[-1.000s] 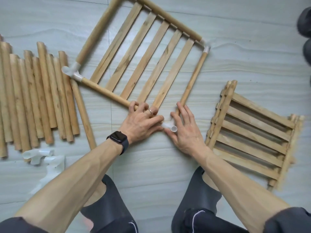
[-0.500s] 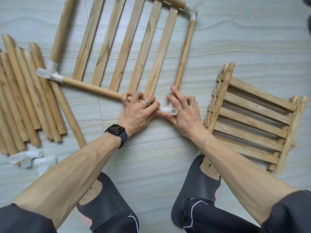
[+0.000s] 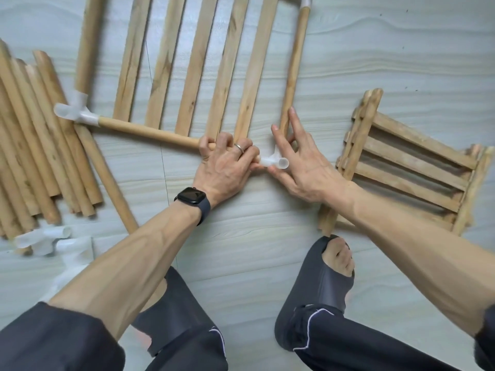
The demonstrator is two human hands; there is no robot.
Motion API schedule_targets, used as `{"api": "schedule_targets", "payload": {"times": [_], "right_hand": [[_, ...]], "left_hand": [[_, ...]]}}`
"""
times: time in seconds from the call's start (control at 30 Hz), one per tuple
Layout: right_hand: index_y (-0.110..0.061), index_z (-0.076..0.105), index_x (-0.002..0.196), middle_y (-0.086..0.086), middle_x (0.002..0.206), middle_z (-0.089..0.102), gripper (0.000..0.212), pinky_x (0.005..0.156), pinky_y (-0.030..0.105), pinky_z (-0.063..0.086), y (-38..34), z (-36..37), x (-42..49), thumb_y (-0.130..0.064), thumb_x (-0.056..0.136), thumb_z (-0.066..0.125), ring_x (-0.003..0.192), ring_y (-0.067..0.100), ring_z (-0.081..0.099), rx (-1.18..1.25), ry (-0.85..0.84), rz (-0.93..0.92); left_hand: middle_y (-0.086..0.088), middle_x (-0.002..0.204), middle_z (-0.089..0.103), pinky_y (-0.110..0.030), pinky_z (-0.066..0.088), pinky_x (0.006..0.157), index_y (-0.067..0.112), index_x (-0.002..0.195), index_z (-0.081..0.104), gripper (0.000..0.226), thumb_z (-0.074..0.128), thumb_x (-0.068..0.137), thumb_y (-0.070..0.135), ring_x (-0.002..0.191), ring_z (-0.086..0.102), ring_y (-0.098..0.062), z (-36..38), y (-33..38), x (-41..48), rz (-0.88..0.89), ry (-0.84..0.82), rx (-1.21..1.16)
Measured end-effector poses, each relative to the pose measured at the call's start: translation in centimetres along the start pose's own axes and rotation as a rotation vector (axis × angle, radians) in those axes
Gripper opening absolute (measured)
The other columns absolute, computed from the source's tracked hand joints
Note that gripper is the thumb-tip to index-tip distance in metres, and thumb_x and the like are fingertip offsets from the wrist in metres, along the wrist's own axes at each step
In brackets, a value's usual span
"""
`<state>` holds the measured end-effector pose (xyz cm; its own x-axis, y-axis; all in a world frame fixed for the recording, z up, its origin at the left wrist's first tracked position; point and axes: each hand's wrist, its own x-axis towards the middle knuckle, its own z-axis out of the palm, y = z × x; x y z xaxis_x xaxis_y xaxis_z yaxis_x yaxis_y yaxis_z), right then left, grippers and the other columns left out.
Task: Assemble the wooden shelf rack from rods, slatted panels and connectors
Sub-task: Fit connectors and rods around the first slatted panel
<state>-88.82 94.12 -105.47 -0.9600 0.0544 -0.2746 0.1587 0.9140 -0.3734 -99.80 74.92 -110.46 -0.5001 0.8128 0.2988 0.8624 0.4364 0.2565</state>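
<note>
At the near right corner of the frame [image 3: 194, 65] on the floor [image 3: 254, 226], the left hand [image 3: 225, 164] curls round the end of the front rod [image 3: 150, 131]; the right hand [image 3: 305, 170] pinches the white connector [image 3: 270, 161], fingers [image 3: 299, 128] straight along the side rod [image 3: 294, 62]; the rods look light and stiff and the connector slick, so a grip close to the joint seems best.

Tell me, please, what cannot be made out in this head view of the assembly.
Head view:
- Seating of the front rod in the corner connector: covered by the left hand.
- Frame, far side: cut off by the top edge.
- Spare connectors: blurred.
- Stacked panels, near edge: behind the right forearm.
</note>
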Motion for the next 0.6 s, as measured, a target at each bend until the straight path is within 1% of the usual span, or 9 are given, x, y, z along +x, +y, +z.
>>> {"api": "schedule_targets", "payload": {"times": [0.03, 0.1, 0.2, 0.27, 0.43, 0.5, 0.6], "right_hand": [[-0.009, 0.010, 0.162, 0.028, 0.165, -0.011, 0.083, 0.109, 0.046, 0.038, -0.1, 0.0, 0.1, -0.058, 0.101, 0.038, 0.119, 0.038, 0.045, -0.023, -0.003, -0.009], [-0.007, 0.011, 0.162, 0.030, 0.165, -0.008, 0.083, 0.107, 0.048, 0.038, -0.1, 0.5, 0.1, -0.056, 0.101, 0.039, 0.116, 0.041, 0.046, -0.058, 0.009, 0.006], [-0.002, 0.018, 0.160, 0.033, 0.163, 0.005, 0.081, 0.104, 0.053, 0.041, 0.0, 1.5, 0.0, -0.055, 0.102, 0.040, 0.108, 0.044, 0.048, -0.122, 0.066, 0.020], [-0.003, 0.021, 0.159, 0.031, 0.163, 0.016, 0.080, 0.102, 0.054, 0.042, -0.1, 2.0, 0.1, -0.056, 0.102, 0.039, 0.106, 0.045, 0.049, -0.123, 0.084, 0.058], [-0.008, 0.017, 0.160, 0.022, 0.164, 0.022, 0.080, 0.102, 0.050, 0.044, -0.4, 2.6, 0.5, -0.062, 0.103, 0.029, 0.114, 0.043, 0.052, -0.043, 0.073, 0.102], [-0.006, 0.019, 0.160, 0.021, 0.162, 0.030, 0.082, 0.102, 0.049, 0.045, -0.3, 2.5, 0.7, -0.065, 0.103, 0.024, 0.117, 0.043, 0.054, -0.013, 0.084, 0.098], [0.000, 0.027, 0.156, 0.025, 0.155, 0.040, 0.081, 0.104, 0.051, 0.045, -0.3, 2.3, 0.8, -0.061, 0.104, 0.028, 0.123, 0.045, 0.055, 0.036, 0.118, 0.070]], "left_hand": [[0.006, 0.108, 0.066, -0.044, 0.021, 0.082, 0.024, 0.094, 0.064, 0.006, 0.062, 0.095, 0.029, 0.099, 0.041, -0.028, 0.0, 0.0, -0.1, -0.001, -0.005, 0.004], [0.005, 0.109, 0.066, -0.044, 0.021, 0.082, 0.023, 0.094, 0.064, 0.008, 0.065, 0.094, 0.031, 0.098, 0.041, -0.028, 0.1, -0.2, -0.1, 0.007, -0.001, 0.009], [0.006, 0.111, 0.066, -0.044, 0.022, 0.084, 0.023, 0.095, 0.065, 0.017, 0.056, 0.100, 0.037, 0.098, 0.042, -0.027, 0.2, -0.1, -0.1, -0.007, 0.002, 0.002], [0.008, 0.111, 0.066, -0.045, 0.022, 0.084, 0.024, 0.095, 0.065, 0.021, 0.051, 0.102, 0.039, 0.098, 0.042, -0.026, 0.3, -0.3, 0.0, -0.028, 0.004, -0.008], [0.011, 0.108, 0.066, -0.044, 0.021, 0.084, 0.025, 0.092, 0.063, 0.022, 0.049, 0.103, 0.037, 0.097, 0.041, -0.026, 0.2, -0.6, 0.1, -0.058, 0.027, -0.018], [0.011, 0.108, 0.066, -0.044, 0.021, 0.084, 0.025, 0.092, 0.062, 0.019, 0.049, 0.102, 0.035, 0.096, 0.041, -0.025, 0.4, -0.5, 0.1, -0.057, 0.039, -0.012], [0.010, 0.107, 0.065, -0.043, 0.021, 0.084, 0.025, 0.092, 0.061, 0.018, 0.049, 0.102, 0.033, 0.096, 0.041, -0.025, 0.5, -0.5, 0.1, -0.056, 0.059, 0.001]]}}
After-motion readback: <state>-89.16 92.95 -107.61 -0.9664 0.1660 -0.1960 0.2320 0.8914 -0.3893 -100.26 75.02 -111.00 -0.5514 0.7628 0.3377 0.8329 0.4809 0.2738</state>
